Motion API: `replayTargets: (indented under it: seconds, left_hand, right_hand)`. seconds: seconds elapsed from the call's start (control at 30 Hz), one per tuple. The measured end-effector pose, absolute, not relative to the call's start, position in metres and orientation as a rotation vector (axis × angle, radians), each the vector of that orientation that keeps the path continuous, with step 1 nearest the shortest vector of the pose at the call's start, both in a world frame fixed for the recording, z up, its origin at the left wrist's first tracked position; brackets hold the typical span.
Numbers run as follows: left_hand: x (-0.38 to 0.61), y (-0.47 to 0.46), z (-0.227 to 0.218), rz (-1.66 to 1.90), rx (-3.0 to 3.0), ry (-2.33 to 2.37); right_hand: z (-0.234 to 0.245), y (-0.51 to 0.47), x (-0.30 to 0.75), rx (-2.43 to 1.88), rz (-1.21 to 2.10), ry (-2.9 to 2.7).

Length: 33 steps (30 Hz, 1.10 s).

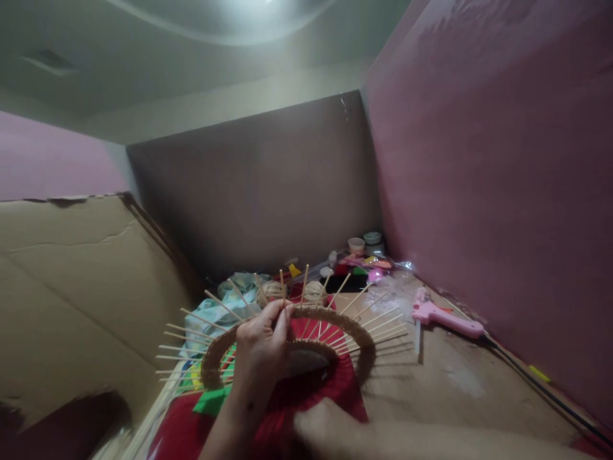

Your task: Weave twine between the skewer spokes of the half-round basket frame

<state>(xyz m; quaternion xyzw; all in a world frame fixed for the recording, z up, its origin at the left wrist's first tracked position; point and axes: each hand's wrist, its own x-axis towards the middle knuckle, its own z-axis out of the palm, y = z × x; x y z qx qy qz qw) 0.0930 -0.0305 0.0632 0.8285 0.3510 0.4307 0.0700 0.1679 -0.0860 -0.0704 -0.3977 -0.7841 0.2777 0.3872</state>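
Note:
A ring woven of brown twine (352,322) has thin wooden sticks (387,319) running through it and fanning outward like rays. My left hand (263,338) is closed on the ring's far edge, thumb and fingers pinched together by one stick. An inner twine band shows lower in the ring, partly behind my left hand and wrist. My right hand (325,425) is low in front of the ring, smeared by motion, so its fingers cannot be made out. Red cloth (335,396) lies beneath the ring and both hands.
Two twine balls (315,292) sit behind the ring, beside light blue patterned cloth (205,319). A pink glue gun (447,317) with a black cord lies right, near the pink wall. Small jars (372,243) and craft bits are farther back. A large cardboard sheet (71,294) stands left.

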Motion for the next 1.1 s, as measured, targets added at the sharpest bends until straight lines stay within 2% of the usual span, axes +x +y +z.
replayTargets:
  seconds: [0.13,0.2,0.33,0.43,0.5,0.7,1.1]
  left_hand:
    - [0.093,-0.03,0.064,1.282,2.482,1.05]
    - [0.093,-0.031,0.064,1.284,2.484,1.041]
    - [0.093,-0.03,0.064,1.308,2.499,1.035]
    - [0.093,-0.03,0.064,1.333,2.5,1.039]
    - [0.093,-0.03,0.064,1.321,2.5,1.029]
    - [0.094,-0.034,0.065,1.263,2.485,1.013]
    - [0.096,-0.036,0.065,1.277,2.457,1.027]
  right_hand:
    - [-0.056,-0.1,0.172,-1.223,0.675,-1.863]
    - [-0.047,-0.106,0.175,-1.174,0.767,-1.76]
    - [-0.035,-0.106,0.177,-0.87,1.242,-1.377]
    - [-0.035,-0.101,0.178,-0.872,1.59,-1.076]
    - [-0.038,-0.099,0.18,-0.855,1.707,-0.947]
    - [-0.04,-0.099,0.19,-0.481,1.72,-0.828]
    - [-0.033,-0.104,0.199,-0.495,1.779,-0.648]
